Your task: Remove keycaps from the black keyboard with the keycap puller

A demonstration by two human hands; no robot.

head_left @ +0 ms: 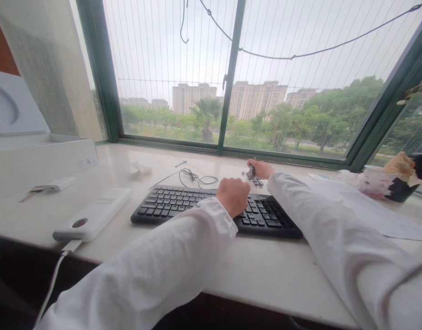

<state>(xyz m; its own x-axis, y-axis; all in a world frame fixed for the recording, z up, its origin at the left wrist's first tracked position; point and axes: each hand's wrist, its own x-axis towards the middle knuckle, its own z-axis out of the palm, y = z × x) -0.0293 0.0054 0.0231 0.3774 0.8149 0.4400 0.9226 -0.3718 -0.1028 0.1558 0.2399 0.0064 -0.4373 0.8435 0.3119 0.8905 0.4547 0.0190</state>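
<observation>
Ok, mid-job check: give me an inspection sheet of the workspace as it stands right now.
surface: white stone sill, dry-looking, no damage seen
job's things: small dark part, more dark bits beyond the keyboard
clutter: power bank, smaller power bank, paper, black container
grippers: left hand curled over the keyboard; right hand fingers on the small dark part
cables: black cable looped behind the keyboard; white cable from the power bank
surroundings: window, buildings and trees outside
</observation>
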